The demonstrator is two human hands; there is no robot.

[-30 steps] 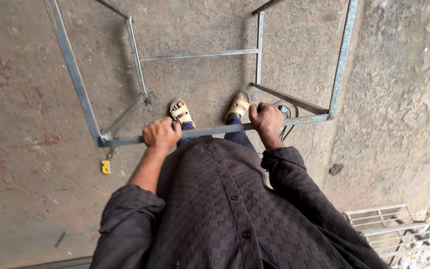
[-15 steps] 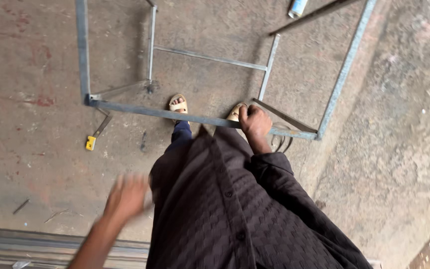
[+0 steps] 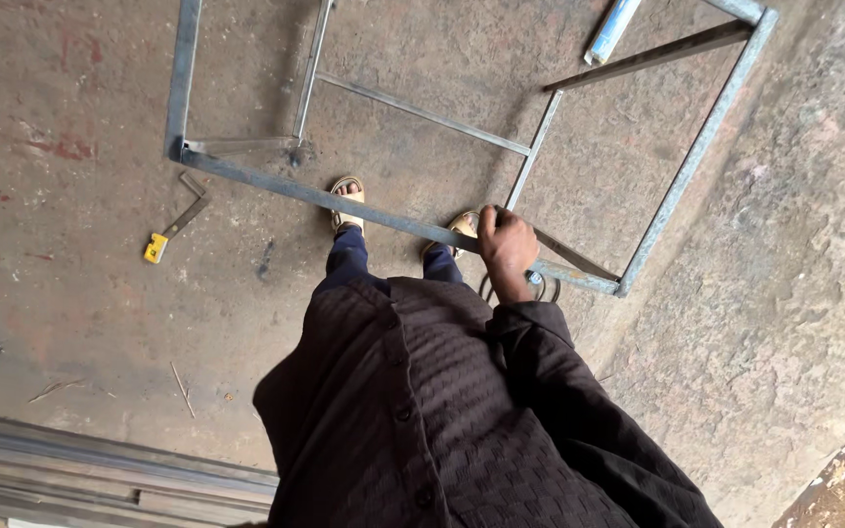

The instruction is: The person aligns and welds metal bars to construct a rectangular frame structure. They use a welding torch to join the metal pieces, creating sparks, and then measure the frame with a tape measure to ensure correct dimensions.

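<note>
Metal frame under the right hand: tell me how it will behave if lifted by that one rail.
The metal frame will probably stay stiff: its rails are joined by cross bars. It looks wide and open, so with only the right hand gripping near one corner, the far side would likely sag or swing. The bare rail may feel smooth, perhaps slippery. The left hand is out of view.
</note>
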